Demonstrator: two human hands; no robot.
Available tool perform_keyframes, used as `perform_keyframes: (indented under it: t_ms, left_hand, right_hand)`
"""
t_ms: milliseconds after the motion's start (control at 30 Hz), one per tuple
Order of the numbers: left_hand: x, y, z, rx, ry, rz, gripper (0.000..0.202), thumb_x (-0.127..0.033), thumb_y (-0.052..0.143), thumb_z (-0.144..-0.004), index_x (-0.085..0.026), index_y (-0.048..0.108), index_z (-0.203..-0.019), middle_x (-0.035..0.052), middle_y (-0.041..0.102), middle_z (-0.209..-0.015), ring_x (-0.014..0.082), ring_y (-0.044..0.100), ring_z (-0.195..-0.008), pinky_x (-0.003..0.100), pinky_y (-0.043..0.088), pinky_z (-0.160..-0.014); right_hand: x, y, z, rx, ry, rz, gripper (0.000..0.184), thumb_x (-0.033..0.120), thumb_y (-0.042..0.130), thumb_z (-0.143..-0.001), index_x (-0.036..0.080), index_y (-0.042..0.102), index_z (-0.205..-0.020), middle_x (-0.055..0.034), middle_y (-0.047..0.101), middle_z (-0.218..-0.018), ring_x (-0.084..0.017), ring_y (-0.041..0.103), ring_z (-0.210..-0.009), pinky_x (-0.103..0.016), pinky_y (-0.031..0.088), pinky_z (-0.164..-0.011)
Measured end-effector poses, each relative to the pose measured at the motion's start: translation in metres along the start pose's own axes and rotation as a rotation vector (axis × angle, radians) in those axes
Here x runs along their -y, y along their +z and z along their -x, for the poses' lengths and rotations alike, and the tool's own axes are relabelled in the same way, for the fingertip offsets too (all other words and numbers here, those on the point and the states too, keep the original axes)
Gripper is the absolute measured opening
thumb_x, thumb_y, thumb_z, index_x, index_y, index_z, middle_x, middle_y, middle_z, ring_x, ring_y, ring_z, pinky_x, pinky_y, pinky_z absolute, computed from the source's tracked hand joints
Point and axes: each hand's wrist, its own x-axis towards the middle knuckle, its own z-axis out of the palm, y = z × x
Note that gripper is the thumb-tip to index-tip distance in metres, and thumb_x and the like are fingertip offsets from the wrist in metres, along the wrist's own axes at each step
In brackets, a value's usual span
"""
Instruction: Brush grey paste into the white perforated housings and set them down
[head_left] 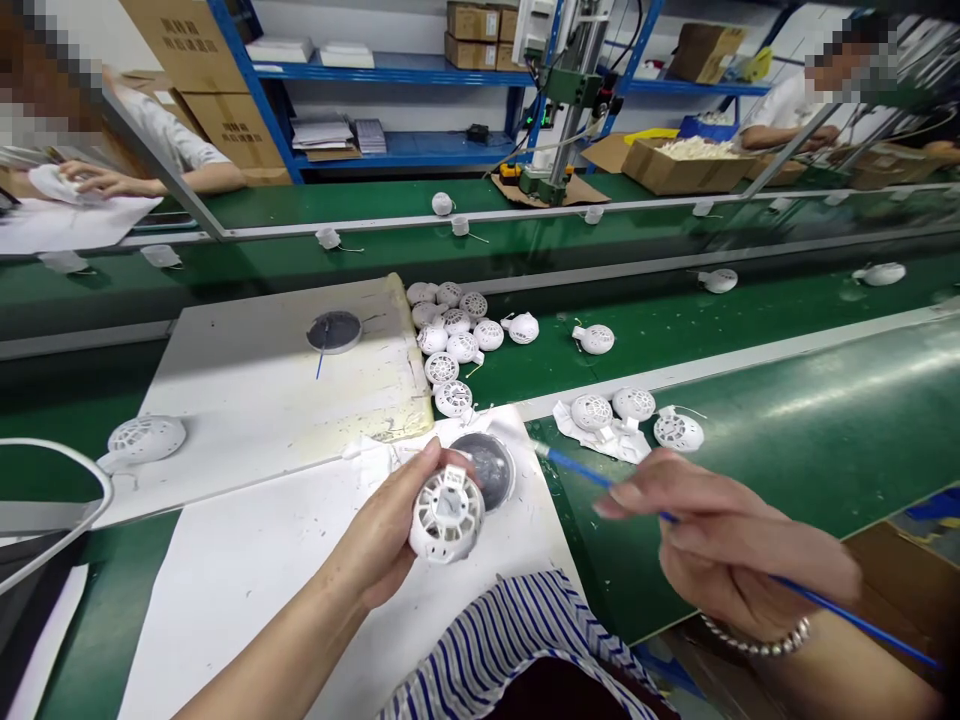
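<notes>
The left hand (382,525) curls around a round, white perforated plastic shell (447,516), with the fingers wrapped over its far side and the thumb on top. The shell sits just above a white paper sheet (247,610), not touching it. It is nearly a ball, so it has no clear long axis, but a small square tab on top (450,486) points away from the person and slightly up, with the lattice side facing the camera.

The right hand (720,540) is nearly closed and pinches a thin blue brush (600,477) between thumb and fingers. Its long axis runs diagonally, with the pale tip at upper left aimed toward the shell and the far end out at lower right. The tip looks apart from the shell, though depth is hard to judge here.

A shallow dish of dark grey liquid (487,470) lies just beyond the shell. More shells lie heaped on a green conveyor belt (645,335), beside a white board (277,390) carrying a second dish (334,332). A co-worker's hand (86,180) rests on white material at upper left.
</notes>
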Motion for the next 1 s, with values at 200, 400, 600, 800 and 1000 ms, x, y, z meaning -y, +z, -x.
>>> perform_keyframes:
  t_ms: [200, 400, 600, 800, 1000]
  left_hand:
    - [0.009, 0.009, 0.011, 0.269, -0.161, -0.001, 0.046, -0.054, 0.041, -0.085, -0.015, 0.065, -0.088, 0.0078, 0.061, -0.078, 0.0165, 0.057, -0.074, 0.025, 0.045, -0.071]
    - [0.013, 0.011, 0.011, 0.259, -0.042, -0.021, 0.036, -0.047, 0.043, -0.087, -0.018, 0.063, -0.096, 0.0061, 0.059, -0.082, 0.0151, 0.055, -0.073, 0.024, 0.043, -0.070]
    - [0.014, 0.018, 0.018, 0.126, 0.223, -0.034, 0.036, -0.036, 0.063, -0.075, -0.027, 0.052, -0.109, 0.0025, 0.056, -0.090, 0.0143, 0.050, -0.075, 0.022, 0.038, -0.065]
    - [0.019, 0.018, 0.022, 0.071, 0.272, -0.074, 0.044, -0.031, 0.066, -0.072, -0.028, 0.046, -0.111, 0.0027, 0.055, -0.088, 0.0167, 0.049, -0.077, 0.025, 0.037, -0.067]
    - [0.027, 0.013, 0.014, 0.045, 0.267, -0.049, 0.034, -0.020, 0.056, -0.071, -0.023, 0.049, -0.104, 0.0011, 0.055, -0.082, 0.0133, 0.044, -0.068, 0.023, 0.035, -0.062]
  right_hand:
    - [-0.010, 0.022, -0.024, 0.369, -0.213, 0.158, 0.026, 0.012, 0.053, -0.084, 0.018, 0.061, -0.108, -0.0050, 0.064, -0.094, -0.014, 0.058, -0.090, -0.026, 0.052, -0.075]
    - [-0.006, 0.026, -0.030, 0.379, -0.257, 0.150, 0.017, 0.012, 0.050, -0.086, 0.011, 0.061, -0.099, -0.0069, 0.066, -0.090, -0.015, 0.055, -0.084, -0.027, 0.051, -0.071]
    - [-0.005, 0.038, -0.016, 0.220, -0.124, 0.242, 0.020, 0.006, 0.051, -0.082, 0.013, 0.057, -0.100, -0.0071, 0.063, -0.086, -0.014, 0.052, -0.077, -0.028, 0.048, -0.067]
    - [0.004, 0.042, -0.015, 0.282, -0.153, 0.275, 0.022, 0.008, 0.043, -0.086, 0.007, 0.055, -0.105, -0.0116, 0.061, -0.088, -0.018, 0.050, -0.079, -0.032, 0.047, -0.067]
    - [0.003, 0.048, -0.010, 0.379, -0.144, 0.370, 0.027, 0.008, 0.037, -0.088, 0.006, 0.054, -0.108, -0.0115, 0.061, -0.088, -0.018, 0.048, -0.078, -0.033, 0.048, -0.069]
